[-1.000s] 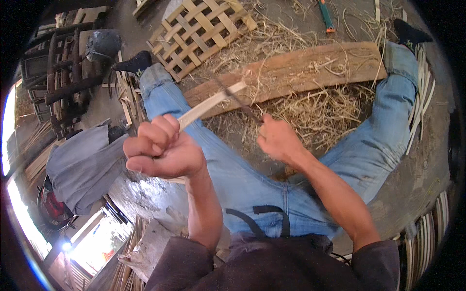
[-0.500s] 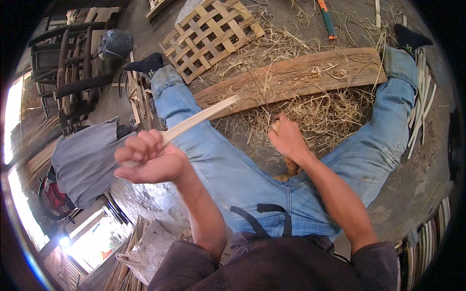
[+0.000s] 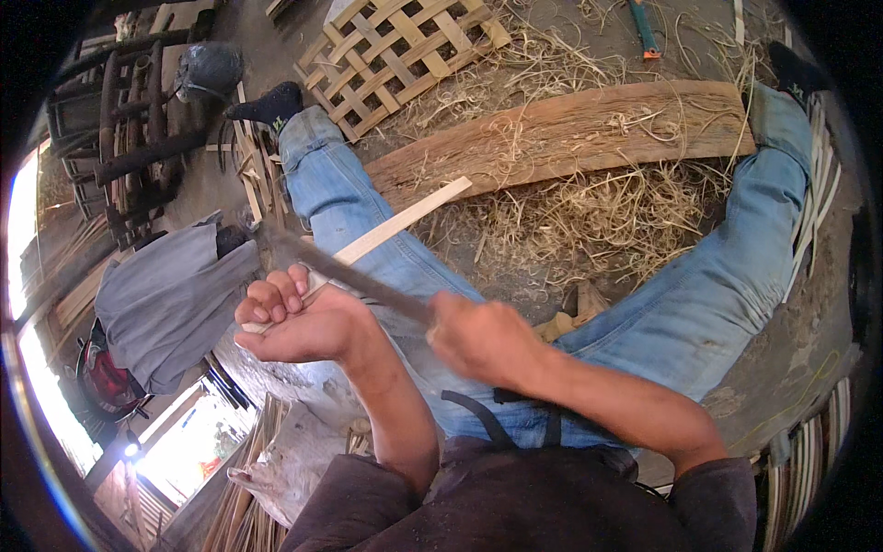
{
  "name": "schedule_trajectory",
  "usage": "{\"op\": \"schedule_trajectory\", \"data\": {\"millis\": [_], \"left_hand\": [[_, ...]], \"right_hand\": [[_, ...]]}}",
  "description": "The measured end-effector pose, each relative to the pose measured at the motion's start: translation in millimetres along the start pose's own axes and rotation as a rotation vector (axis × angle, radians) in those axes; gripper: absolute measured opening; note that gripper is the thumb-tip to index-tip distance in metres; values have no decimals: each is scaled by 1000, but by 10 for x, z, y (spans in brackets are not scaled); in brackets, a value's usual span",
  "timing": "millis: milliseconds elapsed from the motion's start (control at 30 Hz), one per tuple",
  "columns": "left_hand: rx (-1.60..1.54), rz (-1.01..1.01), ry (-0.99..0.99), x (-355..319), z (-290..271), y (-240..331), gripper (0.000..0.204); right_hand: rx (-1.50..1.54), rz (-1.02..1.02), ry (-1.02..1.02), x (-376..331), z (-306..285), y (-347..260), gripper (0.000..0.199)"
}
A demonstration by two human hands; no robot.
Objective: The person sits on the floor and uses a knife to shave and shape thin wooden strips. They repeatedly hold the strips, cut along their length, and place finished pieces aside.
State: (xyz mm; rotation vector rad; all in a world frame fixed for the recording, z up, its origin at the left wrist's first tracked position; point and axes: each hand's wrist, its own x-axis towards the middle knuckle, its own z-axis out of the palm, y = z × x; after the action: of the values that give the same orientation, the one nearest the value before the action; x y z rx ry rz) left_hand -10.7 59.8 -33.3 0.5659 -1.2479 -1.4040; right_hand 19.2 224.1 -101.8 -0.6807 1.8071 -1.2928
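Observation:
My left hand (image 3: 299, 317) is closed around a pale flat wooden or bamboo strip (image 3: 405, 219), which slants up and to the right over my thigh. My right hand (image 3: 478, 340) grips a knife; its long dark blade (image 3: 354, 276) is blurred by motion. The blade reaches left across the strip, just above my left fingers. Whether it touches the strip I cannot tell. My right fingers hide the knife's handle.
A weathered wooden board (image 3: 570, 133) spans between my lower legs, with curly shavings (image 3: 598, 221) around it. Beyond lie a woven lattice panel (image 3: 395, 55) and a green-handled tool (image 3: 646, 37). Grey cloth (image 3: 175, 304) hangs at left; more strips (image 3: 814, 202) lie at right.
My right hand has come up and left from between my legs, bringing the knife over the strip. The left hand has shifted slightly right, and the whole view has moved a little.

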Motion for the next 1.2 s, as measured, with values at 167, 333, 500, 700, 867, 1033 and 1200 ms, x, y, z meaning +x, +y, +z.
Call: {"op": "schedule_trajectory", "data": {"millis": [167,333,500,700,867,1033,1200], "left_hand": [[-15,-1,6,23,-19,-11,38],[0,-20,-59,32,-61,12,36],[-6,-40,-53,67,-89,1,35],[75,-23,1,153,-105,-43,36],[86,-13,-20,115,-104,-26,37],[46,-40,-62,112,-102,-24,37],[67,-23,-36,72,-66,1,36]], "right_hand": [[65,167,54,113,-163,221,27],[19,301,4,219,-161,393,29],[37,265,31,207,-144,590,34],[-7,297,48,321,-165,778,33],[-81,280,49,232,-149,828,33],[-132,146,73,152,-113,569,32],[-104,389,72,226,-177,714,27]]}}
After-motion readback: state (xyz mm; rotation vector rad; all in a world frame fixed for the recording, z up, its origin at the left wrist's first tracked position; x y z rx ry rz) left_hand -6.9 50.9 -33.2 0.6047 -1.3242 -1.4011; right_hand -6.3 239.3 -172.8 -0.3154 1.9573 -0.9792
